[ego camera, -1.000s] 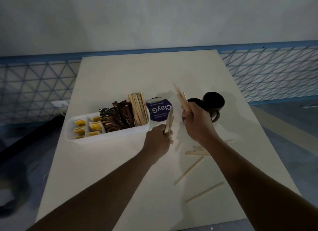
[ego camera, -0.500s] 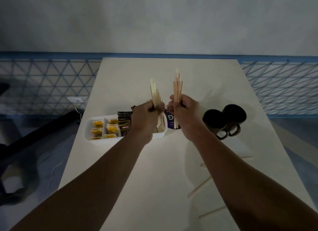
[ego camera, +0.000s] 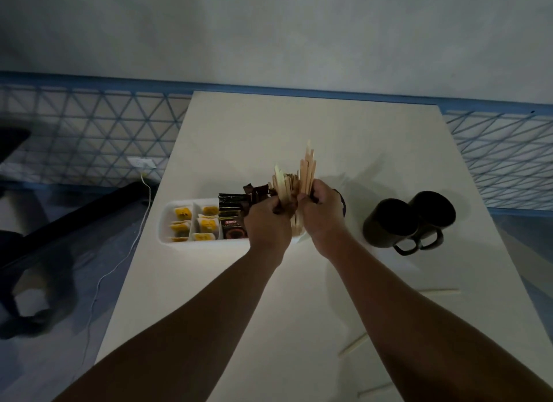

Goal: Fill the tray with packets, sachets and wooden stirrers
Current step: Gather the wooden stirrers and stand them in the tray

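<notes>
From the table (ego camera: pixel 299 126) up: over the right end of the tray (ego camera: pixel 167 222), left hand (ego camera: pixel 267 222) and right hand (ego camera: pixel 321 219) each clench upright stirrers (ego camera: pixel 308 168), which a careless release might splay past their compartment.

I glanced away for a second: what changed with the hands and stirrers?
The left hand and right hand, each gripping a bunch of stirrers, moved together over the tray's right end, bunches now upright and side by side. Nothing was let go. The tray, mugs and loose stirrers stayed put.
</notes>
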`<state>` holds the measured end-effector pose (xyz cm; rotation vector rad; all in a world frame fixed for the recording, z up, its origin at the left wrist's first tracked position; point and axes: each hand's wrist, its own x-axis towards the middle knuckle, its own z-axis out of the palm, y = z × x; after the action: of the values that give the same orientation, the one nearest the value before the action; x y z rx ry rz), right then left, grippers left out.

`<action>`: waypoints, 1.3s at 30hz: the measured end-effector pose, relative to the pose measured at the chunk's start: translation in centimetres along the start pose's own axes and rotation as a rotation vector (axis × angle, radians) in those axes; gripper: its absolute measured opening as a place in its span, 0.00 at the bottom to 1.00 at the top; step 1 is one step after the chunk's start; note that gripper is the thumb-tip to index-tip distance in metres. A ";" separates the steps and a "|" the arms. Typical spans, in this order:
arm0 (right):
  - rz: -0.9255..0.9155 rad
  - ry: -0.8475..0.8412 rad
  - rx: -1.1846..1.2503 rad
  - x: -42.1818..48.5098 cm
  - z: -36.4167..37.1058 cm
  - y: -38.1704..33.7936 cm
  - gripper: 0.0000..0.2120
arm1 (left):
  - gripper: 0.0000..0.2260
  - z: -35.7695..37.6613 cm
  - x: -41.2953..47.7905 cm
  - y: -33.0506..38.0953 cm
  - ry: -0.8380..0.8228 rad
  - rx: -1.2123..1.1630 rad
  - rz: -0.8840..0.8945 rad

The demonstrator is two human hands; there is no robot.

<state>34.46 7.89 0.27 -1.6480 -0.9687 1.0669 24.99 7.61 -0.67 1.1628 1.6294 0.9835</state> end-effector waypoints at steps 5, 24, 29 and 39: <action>-0.019 -0.077 -0.135 -0.2 -0.3 0.3 0.12 | 0.04 0.3 -0.2 -0.3 0.035 0.122 0.061; -0.314 -0.048 -0.623 1.8 -1.6 -0.2 0.07 | 0.17 -1.4 2.4 2.7 0.079 0.480 0.439; -0.416 -0.003 -0.570 1.5 -1.3 -0.6 0.07 | 0.23 -1.5 3.0 3.2 -0.041 0.530 0.476; -0.340 -0.003 -0.523 1.5 -1.6 0.0 0.03 | 0.14 -0.9 3.9 2.6 -0.138 0.493 0.494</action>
<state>36.45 8.80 0.32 -1.7956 -1.5599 0.6134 24.11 11.90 1.18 1.9912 1.5476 0.7840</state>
